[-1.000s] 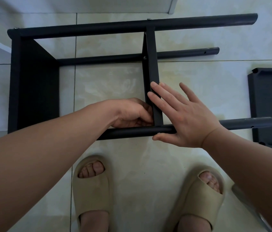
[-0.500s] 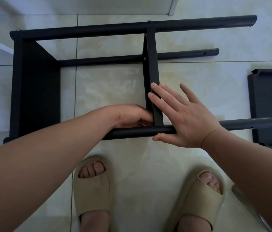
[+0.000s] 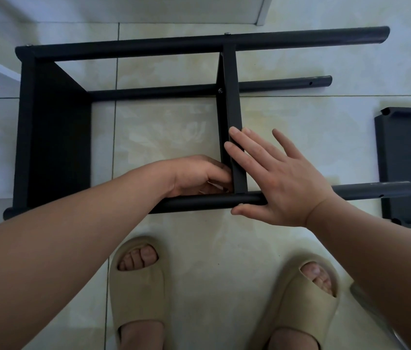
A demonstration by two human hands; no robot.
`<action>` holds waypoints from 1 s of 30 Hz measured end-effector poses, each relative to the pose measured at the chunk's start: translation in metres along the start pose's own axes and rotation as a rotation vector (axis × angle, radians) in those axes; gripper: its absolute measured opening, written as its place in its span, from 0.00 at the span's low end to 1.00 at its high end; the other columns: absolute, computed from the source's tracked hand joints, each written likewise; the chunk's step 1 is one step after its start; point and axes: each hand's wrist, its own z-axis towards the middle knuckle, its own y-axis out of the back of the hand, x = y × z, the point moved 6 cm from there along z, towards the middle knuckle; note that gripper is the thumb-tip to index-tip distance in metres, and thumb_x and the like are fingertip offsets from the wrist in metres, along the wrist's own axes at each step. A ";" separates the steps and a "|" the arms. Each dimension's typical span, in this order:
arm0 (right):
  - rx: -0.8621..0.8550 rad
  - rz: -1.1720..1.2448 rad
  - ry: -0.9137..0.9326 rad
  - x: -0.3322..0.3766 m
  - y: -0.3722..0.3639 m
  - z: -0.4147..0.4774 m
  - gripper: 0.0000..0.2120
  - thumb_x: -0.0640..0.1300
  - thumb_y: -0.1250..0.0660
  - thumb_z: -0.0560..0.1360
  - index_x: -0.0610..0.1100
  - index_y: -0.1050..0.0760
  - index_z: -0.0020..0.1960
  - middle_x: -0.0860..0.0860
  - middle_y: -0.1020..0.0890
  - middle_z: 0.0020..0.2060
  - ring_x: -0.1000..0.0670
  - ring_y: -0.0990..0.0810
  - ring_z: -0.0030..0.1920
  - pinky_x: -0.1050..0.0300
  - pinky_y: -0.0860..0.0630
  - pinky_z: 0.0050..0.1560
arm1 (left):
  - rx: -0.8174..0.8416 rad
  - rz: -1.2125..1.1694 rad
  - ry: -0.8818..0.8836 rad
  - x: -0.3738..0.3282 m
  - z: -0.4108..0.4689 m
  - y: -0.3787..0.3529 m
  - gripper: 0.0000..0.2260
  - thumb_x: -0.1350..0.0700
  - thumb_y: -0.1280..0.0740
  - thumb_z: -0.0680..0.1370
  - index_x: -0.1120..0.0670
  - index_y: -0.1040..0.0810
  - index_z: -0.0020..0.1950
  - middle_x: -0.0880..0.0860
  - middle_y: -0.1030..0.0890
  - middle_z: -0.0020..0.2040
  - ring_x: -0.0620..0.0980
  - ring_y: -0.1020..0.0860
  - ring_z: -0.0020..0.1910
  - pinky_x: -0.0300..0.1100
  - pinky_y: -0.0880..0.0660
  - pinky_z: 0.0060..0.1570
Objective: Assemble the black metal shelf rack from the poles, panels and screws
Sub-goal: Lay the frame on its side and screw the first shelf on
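Partly built black rack (image 3: 58, 137), lying sideways, poles (image 3: 300, 39) protruding

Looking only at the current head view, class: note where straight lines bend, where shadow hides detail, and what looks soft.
Head view: the far pole bows slightly from wide-angle distortion; head view: shadow under the left hand hides what its fingers hold; head view: the right sandal looks slightly blurred.
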 end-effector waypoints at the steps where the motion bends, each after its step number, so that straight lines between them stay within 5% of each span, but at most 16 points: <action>1: 0.000 0.000 -0.001 0.000 0.000 0.000 0.48 0.75 0.47 0.75 0.43 0.46 0.83 0.47 0.48 0.82 0.46 0.48 0.82 0.34 0.43 0.77 | -0.009 0.029 0.003 0.000 0.000 0.000 0.07 0.58 0.31 0.73 0.52 0.14 0.43 0.55 0.14 0.47 0.52 0.15 0.46 0.44 0.23 0.50; 5: 0.017 -0.008 -0.001 0.000 -0.001 0.000 0.48 0.75 0.48 0.75 0.43 0.47 0.83 0.48 0.50 0.83 0.47 0.49 0.82 0.34 0.44 0.77 | -0.013 0.058 -0.003 0.001 0.003 0.000 0.09 0.64 0.33 0.76 0.55 0.15 0.40 0.55 0.16 0.40 0.50 0.16 0.38 0.39 0.23 0.40; 9: 0.010 -0.004 -0.002 -0.001 -0.001 0.000 0.48 0.75 0.48 0.75 0.43 0.47 0.83 0.47 0.49 0.83 0.47 0.49 0.82 0.34 0.44 0.77 | -0.006 -0.030 -0.023 -0.001 0.005 -0.001 0.08 0.69 0.34 0.76 0.62 0.24 0.55 0.60 0.21 0.43 0.53 0.19 0.40 0.44 0.24 0.47; 14: 0.018 -0.007 -0.005 0.000 -0.002 0.000 0.49 0.75 0.47 0.75 0.43 0.47 0.83 0.48 0.50 0.83 0.47 0.49 0.82 0.35 0.45 0.77 | 0.099 -0.106 -0.009 0.001 0.006 -0.007 0.11 0.69 0.39 0.78 0.62 0.26 0.59 0.57 0.20 0.44 0.51 0.19 0.42 0.42 0.22 0.47; 21: 0.010 -0.008 -0.001 -0.001 -0.002 0.000 0.48 0.75 0.47 0.75 0.43 0.47 0.83 0.47 0.49 0.83 0.47 0.49 0.82 0.34 0.45 0.78 | 0.047 0.014 -0.038 0.000 0.007 -0.005 0.08 0.60 0.32 0.70 0.53 0.14 0.35 0.53 0.16 0.37 0.48 0.17 0.37 0.37 0.23 0.38; 25: 0.007 -0.017 0.003 -0.001 -0.001 0.000 0.48 0.75 0.47 0.75 0.43 0.47 0.83 0.47 0.49 0.83 0.46 0.48 0.82 0.34 0.46 0.78 | 0.075 -0.101 -0.040 0.001 0.009 -0.005 0.05 0.68 0.36 0.74 0.63 0.22 0.48 0.56 0.19 0.39 0.51 0.19 0.39 0.41 0.22 0.43; 30: 0.005 -0.020 0.006 0.000 -0.001 0.000 0.48 0.75 0.47 0.75 0.42 0.47 0.83 0.47 0.49 0.83 0.46 0.48 0.82 0.33 0.46 0.77 | 0.155 -0.191 -0.024 0.000 0.007 -0.008 0.08 0.67 0.39 0.78 0.61 0.24 0.54 0.57 0.20 0.45 0.52 0.20 0.44 0.42 0.22 0.48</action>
